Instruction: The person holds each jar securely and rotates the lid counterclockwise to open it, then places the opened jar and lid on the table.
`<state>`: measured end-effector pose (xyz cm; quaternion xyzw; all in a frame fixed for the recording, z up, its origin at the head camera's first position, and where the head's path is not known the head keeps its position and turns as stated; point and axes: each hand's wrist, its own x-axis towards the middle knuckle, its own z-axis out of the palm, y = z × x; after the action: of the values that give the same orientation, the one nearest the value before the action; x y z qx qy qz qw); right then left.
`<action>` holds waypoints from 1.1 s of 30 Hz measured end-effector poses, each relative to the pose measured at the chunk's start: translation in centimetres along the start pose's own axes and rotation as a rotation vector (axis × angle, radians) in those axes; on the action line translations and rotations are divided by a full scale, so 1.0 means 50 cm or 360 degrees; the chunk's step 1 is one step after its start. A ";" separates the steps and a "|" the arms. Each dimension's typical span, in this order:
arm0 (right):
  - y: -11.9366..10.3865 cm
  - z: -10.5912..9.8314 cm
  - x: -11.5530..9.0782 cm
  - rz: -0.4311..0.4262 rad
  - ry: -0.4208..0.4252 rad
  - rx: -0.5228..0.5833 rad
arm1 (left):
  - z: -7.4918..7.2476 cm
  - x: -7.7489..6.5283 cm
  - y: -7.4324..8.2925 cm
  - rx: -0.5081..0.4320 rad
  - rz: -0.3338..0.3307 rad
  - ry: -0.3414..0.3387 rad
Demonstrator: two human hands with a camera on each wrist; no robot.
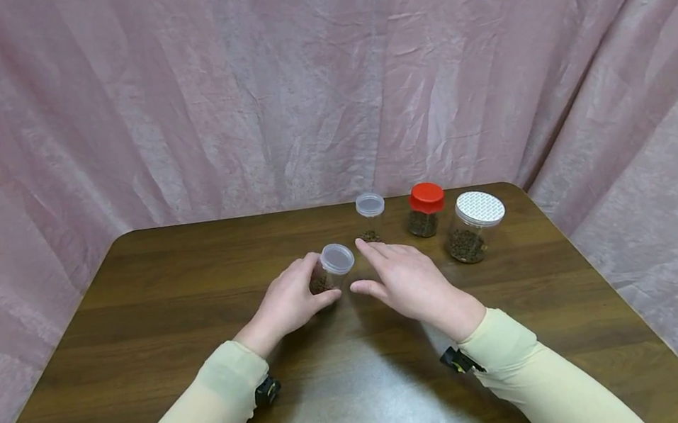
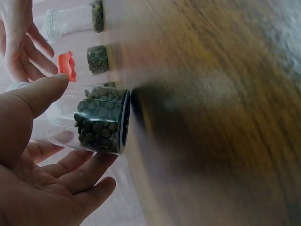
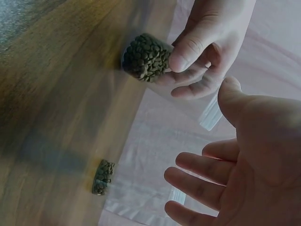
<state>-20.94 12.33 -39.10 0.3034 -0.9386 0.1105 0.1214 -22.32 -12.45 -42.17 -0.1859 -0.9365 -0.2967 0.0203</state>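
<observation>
My left hand (image 1: pixel 289 297) grips a clear plastic jar (image 1: pixel 337 259) with a translucent lid, thumb on one side and fingers round the other. Dark brown pellets (image 2: pixel 96 122) fill the jar's lower part in the left wrist view. Whether its base touches the table or hovers just over it, I cannot tell. To the right of that jar, my right hand (image 1: pixel 409 279) holds nothing, its fingers extended and thumb apart. Seen from the right wrist, its palm (image 3: pixel 277 155) faces the jar's lid end. Behind the right fingertips stands a second clear-lidded jar (image 1: pixel 370 205), with few pellets in it.
A red-lidded jar (image 1: pixel 426 198) and a wider jar with a white patterned lid (image 1: pixel 480 208) stand at the back right of the wooden table (image 1: pixel 194 280), both holding dark pellets. A pink curtain (image 1: pixel 297 88) hangs behind the table's far edge.
</observation>
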 end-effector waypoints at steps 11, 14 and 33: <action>-0.007 -0.011 0.028 0.0012 0.0042 0.0101 | -0.003 -0.005 0.004 0.0095 0.0060 -0.0034; -0.009 -0.012 0.036 0.0027 0.0053 0.0131 | -0.003 -0.007 0.007 0.0120 0.0067 -0.0039; -0.020 -0.015 0.060 0.0123 0.0069 0.0380 | 0.000 -0.005 0.015 0.0188 0.0095 -0.0039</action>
<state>-22.56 10.13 -37.36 0.2769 -0.9270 0.2325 0.1002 -21.80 -11.98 -41.78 -0.2158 -0.9466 -0.2378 0.0286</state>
